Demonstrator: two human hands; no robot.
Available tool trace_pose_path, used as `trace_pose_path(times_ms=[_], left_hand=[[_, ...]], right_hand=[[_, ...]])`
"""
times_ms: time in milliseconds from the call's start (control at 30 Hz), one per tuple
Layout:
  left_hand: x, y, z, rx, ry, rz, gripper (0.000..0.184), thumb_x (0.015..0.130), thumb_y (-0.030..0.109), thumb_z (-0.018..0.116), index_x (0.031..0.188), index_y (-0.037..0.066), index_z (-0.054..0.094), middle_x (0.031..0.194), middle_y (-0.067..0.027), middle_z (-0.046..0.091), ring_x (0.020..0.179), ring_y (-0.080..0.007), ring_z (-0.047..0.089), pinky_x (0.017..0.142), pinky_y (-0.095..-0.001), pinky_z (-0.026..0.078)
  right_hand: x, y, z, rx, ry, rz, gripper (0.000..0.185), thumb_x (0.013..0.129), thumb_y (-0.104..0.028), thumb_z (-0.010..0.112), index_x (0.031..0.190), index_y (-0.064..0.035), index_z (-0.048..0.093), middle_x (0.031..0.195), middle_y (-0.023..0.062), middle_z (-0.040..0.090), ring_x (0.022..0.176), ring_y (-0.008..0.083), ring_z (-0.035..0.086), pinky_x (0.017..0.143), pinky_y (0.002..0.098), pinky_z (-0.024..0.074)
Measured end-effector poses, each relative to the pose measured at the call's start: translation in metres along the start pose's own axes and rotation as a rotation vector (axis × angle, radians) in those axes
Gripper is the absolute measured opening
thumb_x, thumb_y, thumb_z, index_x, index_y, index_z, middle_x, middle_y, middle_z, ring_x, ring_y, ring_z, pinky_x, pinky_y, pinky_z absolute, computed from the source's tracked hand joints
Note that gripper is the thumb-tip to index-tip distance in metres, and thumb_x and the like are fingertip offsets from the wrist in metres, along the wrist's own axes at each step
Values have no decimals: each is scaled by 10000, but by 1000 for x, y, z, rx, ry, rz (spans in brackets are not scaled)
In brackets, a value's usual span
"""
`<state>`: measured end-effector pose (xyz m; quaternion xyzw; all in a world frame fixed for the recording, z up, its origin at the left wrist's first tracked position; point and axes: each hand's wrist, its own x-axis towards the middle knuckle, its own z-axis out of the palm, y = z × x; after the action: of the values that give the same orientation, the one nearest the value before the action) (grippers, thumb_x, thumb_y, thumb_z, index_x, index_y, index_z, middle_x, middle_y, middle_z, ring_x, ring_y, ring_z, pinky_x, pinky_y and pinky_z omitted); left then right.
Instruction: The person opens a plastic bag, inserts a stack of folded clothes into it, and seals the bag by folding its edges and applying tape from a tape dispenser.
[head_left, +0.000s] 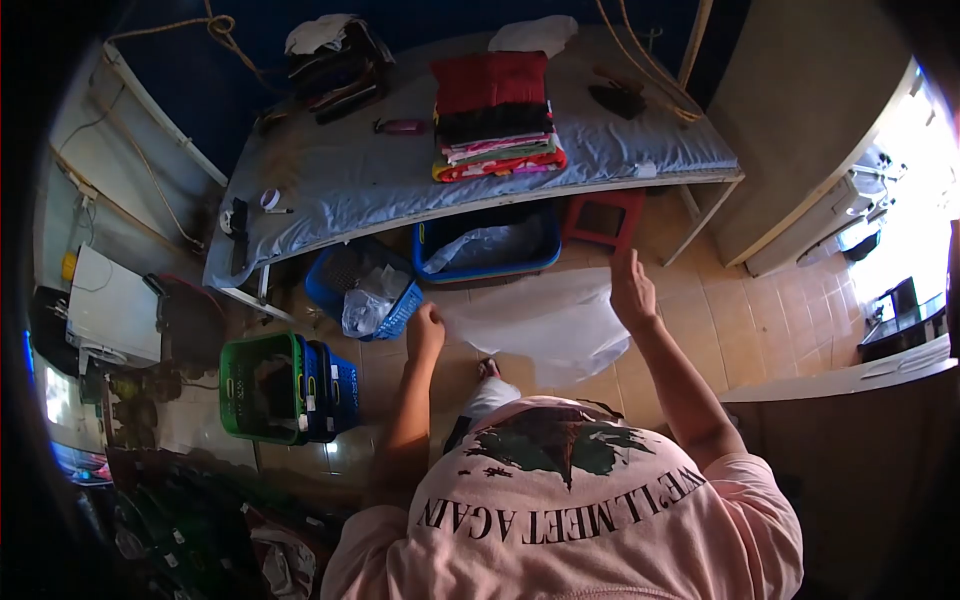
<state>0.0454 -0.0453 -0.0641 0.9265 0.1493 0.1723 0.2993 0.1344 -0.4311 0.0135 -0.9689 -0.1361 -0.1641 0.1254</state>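
Observation:
A large translucent plastic bag is spread out in front of me above the tiled floor. My left hand is closed on its left edge. At the opposite edge, my right hand grips the plastic with its fingers pointing away from me. Beyond the bag stands a low table with a blue-grey cloth. On it lies a stack of folded cloths, with a dark red one on top.
Under the table are a blue basin with plastic inside, a blue basket holding clear plastic, and a red stool. Green and blue baskets stand at left. A dark clothes pile lies on the table.

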Motion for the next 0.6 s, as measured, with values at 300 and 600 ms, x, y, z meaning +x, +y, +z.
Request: trace_pose_path(times_ms=[300,600], left_hand=[[116,22,-34,-145,34,152,178,738,5,611,904,17,549,845,-170,530,801,-364,530,721,-423,439],[230,6,-6,-163,-83,329,276,697,-48,678,925,51,558,876,-153,509,855,-355,517,727,-418,422]], right_hand=[[79,13,75,668,9,429,199,772,14,436,880,-7,602,825,207,638,739,368,610,682,385,482],[162,-7,122,239,25,132,204,762,-30,558,955,-18,492,971,204,546,961,396,522,788,451,432]])
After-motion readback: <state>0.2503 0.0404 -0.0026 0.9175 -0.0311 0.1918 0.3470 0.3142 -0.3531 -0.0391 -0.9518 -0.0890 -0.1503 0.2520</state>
